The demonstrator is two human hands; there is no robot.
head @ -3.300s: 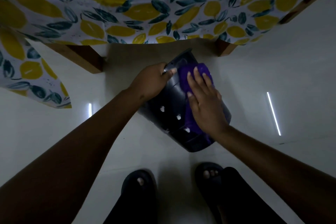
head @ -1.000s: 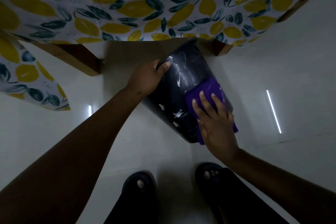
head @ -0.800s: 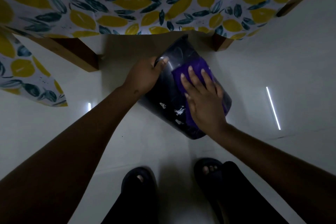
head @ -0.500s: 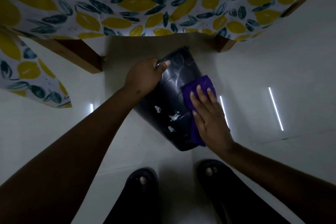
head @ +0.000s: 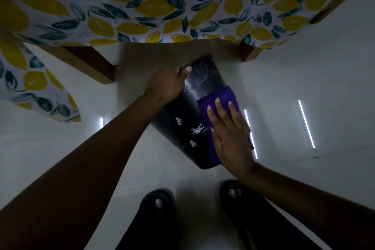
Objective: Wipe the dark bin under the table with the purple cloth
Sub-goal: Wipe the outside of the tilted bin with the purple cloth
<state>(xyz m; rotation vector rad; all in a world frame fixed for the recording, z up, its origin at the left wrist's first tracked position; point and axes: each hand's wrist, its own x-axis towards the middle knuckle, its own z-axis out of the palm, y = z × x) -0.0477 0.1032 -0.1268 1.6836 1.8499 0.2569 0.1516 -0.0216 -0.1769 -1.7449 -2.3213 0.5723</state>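
The dark bin [head: 182,115] lies tilted on the pale floor, its rim toward the table and its base toward my feet. White smears mark its side. My left hand [head: 164,85] grips the bin's rim at the upper left. My right hand [head: 229,134] lies flat with fingers spread on the purple cloth [head: 221,97], pressing it against the bin's right side. Most of the cloth is hidden under my palm.
A table with a lemon-and-leaf print cloth [head: 162,2] hangs over the far side, with wooden legs at left [head: 91,65] and right [head: 248,53]. My feet in dark sandals [head: 160,203] stand just below the bin. Light strips reflect on the floor at right [head: 306,124].
My right hand has been sliding the purple cloth up and down the bin's right side; since half a second ago it sits slightly lower. My left hand has kept its hold on the rim.
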